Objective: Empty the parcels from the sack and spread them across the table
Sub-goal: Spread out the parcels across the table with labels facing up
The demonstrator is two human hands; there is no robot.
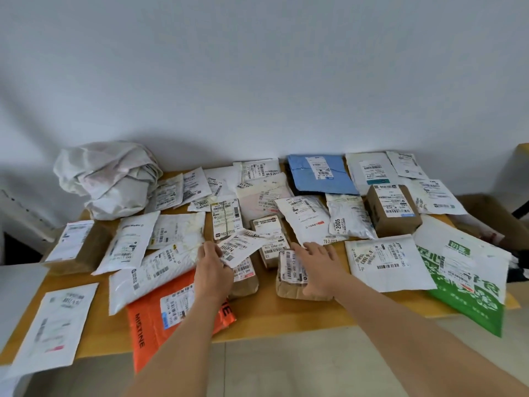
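Several labelled parcels lie spread over the wooden table (266, 319). The crumpled white sack (106, 179) sits slumped at the back left corner. My left hand (213, 267) pinches a small white labelled packet (240, 249) near the table's middle, lifted slightly over a brown parcel. My right hand (319, 267) rests with fingers spread on a brown paper parcel (292, 285) just to the right. An orange mailer (171, 313) lies under my left forearm.
A blue mailer (320, 174) and a cardboard box (393, 209) lie at the back right. A green and white bag (469, 285) overhangs the right edge. A white envelope (54, 325) overhangs the front left corner. A white wall stands behind the table.
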